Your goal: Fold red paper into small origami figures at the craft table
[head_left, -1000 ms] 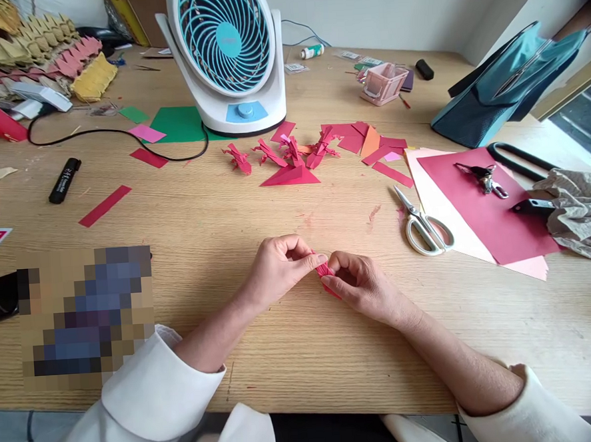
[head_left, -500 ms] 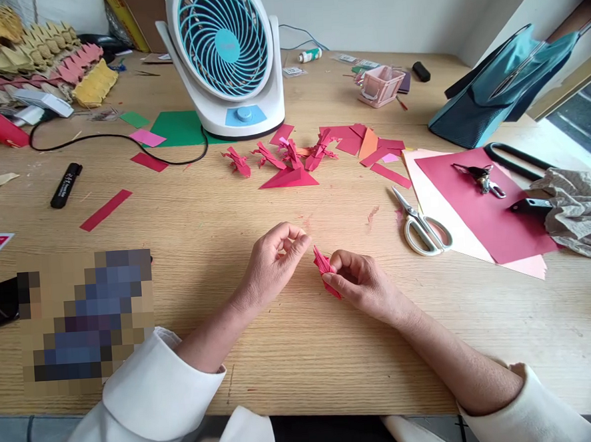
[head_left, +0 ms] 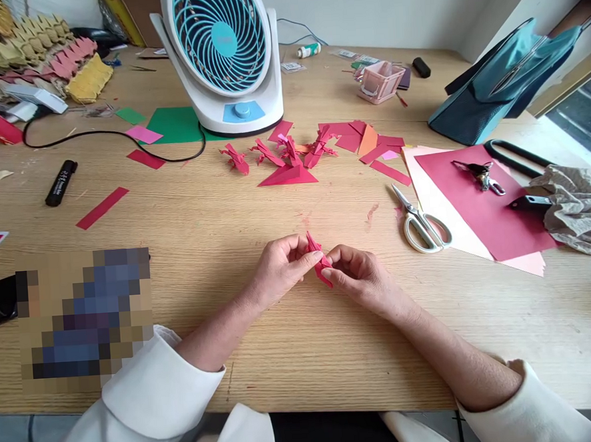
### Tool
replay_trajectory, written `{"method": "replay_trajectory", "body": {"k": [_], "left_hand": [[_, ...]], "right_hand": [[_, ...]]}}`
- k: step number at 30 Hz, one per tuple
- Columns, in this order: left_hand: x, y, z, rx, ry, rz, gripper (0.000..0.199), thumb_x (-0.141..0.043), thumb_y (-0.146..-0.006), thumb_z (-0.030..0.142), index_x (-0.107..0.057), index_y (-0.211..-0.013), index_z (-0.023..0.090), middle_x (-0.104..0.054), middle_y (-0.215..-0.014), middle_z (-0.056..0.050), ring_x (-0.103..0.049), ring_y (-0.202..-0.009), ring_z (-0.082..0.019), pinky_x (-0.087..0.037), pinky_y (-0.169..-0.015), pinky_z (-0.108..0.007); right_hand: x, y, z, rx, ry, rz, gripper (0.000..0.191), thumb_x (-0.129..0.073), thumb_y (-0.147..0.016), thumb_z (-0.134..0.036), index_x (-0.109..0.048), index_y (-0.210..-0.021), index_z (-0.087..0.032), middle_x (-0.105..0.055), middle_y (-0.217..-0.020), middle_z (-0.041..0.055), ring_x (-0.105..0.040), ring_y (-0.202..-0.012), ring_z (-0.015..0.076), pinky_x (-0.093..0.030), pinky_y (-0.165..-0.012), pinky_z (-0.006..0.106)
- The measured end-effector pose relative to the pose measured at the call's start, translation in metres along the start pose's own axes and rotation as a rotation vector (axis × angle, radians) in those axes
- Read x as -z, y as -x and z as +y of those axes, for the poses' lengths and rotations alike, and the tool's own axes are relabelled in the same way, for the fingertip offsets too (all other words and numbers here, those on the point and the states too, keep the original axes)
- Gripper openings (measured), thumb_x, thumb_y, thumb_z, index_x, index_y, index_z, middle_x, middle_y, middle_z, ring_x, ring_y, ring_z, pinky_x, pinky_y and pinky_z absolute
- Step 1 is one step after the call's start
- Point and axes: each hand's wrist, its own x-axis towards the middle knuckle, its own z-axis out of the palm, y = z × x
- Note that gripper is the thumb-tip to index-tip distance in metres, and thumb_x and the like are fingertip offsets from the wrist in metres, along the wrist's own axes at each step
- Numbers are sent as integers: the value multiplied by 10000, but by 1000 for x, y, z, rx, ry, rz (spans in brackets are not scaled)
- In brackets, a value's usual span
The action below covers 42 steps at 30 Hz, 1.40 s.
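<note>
Between my hands, above the wooden table (head_left: 283, 342), is a small folded red paper piece (head_left: 323, 267), its narrow pointed end tilted up and away from me. My left hand (head_left: 285, 265) pinches its upper part between thumb and fingers. Lower down, my right hand (head_left: 357, 274) grips its right side the same way. The fingertips cover part of the folds. Farther back stand several finished red origami figures (head_left: 270, 154), with a folded red paper triangle (head_left: 289, 175) in front of them.
White-handled scissors (head_left: 423, 223) lie right of my hands, beside red and pale paper sheets (head_left: 474, 197). A white and blue fan (head_left: 241, 111) stands at the back. Red strips (head_left: 102, 208), a black marker (head_left: 61, 183) and a blurred-out patch (head_left: 88, 314) are on the left.
My left hand has come down and right, from apart to pinching the folded paper's upper part. My right hand has shifted slightly left with the paper still in its fingers.
</note>
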Motion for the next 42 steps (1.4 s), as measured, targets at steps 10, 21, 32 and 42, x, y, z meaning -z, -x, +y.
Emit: {"method": "replay_trajectory", "body": {"k": [10, 21, 32, 42], "left_hand": [[-3, 0, -2, 15, 20, -34, 275, -741, -750, 372, -659, -826, 120, -634, -726, -12, -527, -560, -81, -441, -430, -179], [-6, 2, -1, -52, 43, 36, 242, -712, -786, 355, -642, -761, 124, -634, -706, -16, -504, -585, -76, -422, -508, -188], [-17, 4, -5, -36, 161, 79, 255, -737, -763, 368, -624, -737, 141, -573, -644, 25, -439, -534, -57, -356, -484, -189], [-18, 4, -4, -30, 184, 182, 261, -732, -759, 368, -612, -712, 141, -537, -603, 29, -415, -523, -62, -338, -479, -200]], "right_hand": [[-2, -1, 0, -8, 46, 90, 295, -591, -892, -430, -556, -742, -178, -580, -676, 10, -471, -593, 115, -379, -582, 263], [-3, 0, -1, -46, 70, 38, 355, -621, -855, -518, -591, -791, -170, -500, -673, -16, -398, -601, 107, -312, -554, 253], [-7, -1, 0, -33, 120, 92, 284, -594, -871, -420, -529, -736, -179, -433, -637, -35, -351, -578, 101, -278, -523, 251], [-9, -1, -5, -38, 153, 80, 204, -567, -856, -321, -482, -735, -180, -402, -648, -43, -337, -585, 93, -267, -527, 247]]}}
